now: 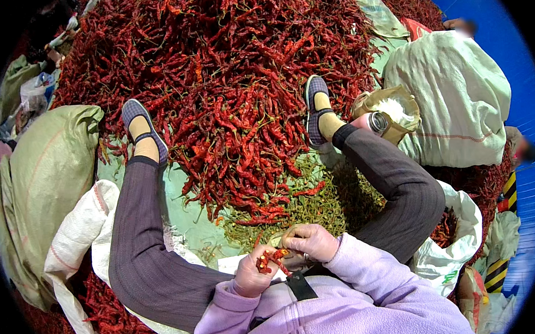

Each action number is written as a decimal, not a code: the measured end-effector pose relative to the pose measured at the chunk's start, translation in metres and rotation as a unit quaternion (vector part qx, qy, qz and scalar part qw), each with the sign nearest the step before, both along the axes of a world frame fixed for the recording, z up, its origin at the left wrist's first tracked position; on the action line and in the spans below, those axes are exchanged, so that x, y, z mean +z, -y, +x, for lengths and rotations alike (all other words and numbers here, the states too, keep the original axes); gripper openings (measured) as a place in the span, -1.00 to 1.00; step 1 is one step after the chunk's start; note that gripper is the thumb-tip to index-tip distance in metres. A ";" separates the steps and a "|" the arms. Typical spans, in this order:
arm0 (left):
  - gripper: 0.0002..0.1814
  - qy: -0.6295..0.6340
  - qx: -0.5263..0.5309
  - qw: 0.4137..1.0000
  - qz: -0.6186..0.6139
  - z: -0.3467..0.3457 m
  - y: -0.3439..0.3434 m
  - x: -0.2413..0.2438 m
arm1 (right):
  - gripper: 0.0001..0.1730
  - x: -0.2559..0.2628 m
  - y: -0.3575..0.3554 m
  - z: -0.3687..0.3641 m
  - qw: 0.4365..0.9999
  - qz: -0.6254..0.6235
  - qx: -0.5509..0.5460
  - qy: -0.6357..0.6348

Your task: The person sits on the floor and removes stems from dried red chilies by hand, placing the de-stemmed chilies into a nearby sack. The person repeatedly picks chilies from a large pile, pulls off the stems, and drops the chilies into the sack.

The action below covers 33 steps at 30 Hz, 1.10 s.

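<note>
My left hand (pixel 253 271), in a thin clear glove, is closed around a small bunch of dried red chillies (pixel 268 261), their broken ends towards the right. Close beside it, my gloved right hand (pixel 311 242) has its thumb and fingers drawn together at the end of the bunch; whether a stem is pinched there is hidden. Between my feet a large heap of dried red chillies (pixel 242 123) slopes down towards me. Loose green-brown chilli stems (pixel 314 196) lie on the pale green ground sheet (pixel 175 190) just beyond my hands.
An open white woven sack (pixel 79 249) holding chillies stands at my left, another white sack (pixel 464 206) at my right. Full woven sacks (pixel 54 160) flank the heap. By my right foot are a pink flask (pixel 368 122) and a brown paper bag (pixel 399 130). People sit at far right.
</note>
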<state>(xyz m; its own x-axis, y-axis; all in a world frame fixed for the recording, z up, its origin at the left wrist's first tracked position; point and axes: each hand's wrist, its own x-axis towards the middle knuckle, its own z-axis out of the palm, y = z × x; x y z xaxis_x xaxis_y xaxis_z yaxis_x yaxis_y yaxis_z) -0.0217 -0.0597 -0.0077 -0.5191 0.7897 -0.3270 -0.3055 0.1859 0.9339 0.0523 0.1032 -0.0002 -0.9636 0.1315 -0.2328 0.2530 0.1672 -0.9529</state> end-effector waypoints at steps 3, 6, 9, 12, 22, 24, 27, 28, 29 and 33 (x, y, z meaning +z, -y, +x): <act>-0.84 0.027 0.016 0.999 0.011 0.000 -0.001 0.003 | -0.82 0.005 -0.003 0.000 0.970 -0.159 -0.045 0.180; -0.86 0.011 0.004 1.000 -0.006 -0.003 -0.002 0.005 | -0.79 0.019 0.002 0.001 0.888 -0.411 -0.111 0.171; -0.83 0.062 0.060 0.996 -0.012 -0.001 0.002 0.000 | -0.73 0.056 -0.025 -0.005 0.828 -0.521 -0.200 -0.051; -0.71 0.156 0.164 0.972 0.063 -0.001 -0.002 0.002 | -0.86 0.067 -0.070 -0.019 0.965 -0.113 -0.233 0.032; -0.62 0.257 0.120 0.952 0.112 -0.001 0.010 -0.003 | -0.77 -0.071 -0.123 -0.030 0.853 0.451 0.090 0.247; -0.72 0.242 0.140 0.955 0.098 -0.001 0.007 0.002 | -0.79 -0.091 -0.122 -0.025 0.807 0.497 0.127 0.294; -0.77 0.222 0.143 0.959 0.098 0.000 0.005 0.001 | -0.81 -0.089 -0.123 -0.025 0.776 0.543 0.150 0.285; -0.77 0.208 0.139 0.964 0.087 -0.001 0.005 0.002 | -0.81 -0.087 -0.124 -0.026 0.770 0.554 0.154 0.276; -0.76 0.194 0.134 0.969 0.077 -0.002 0.005 0.002 | -0.81 -0.086 -0.125 -0.028 0.796 0.527 0.128 0.268; -0.77 0.247 0.220 0.936 0.124 0.002 0.003 -0.001 | -0.77 -0.042 -0.112 -0.029 0.899 0.385 -0.040 0.204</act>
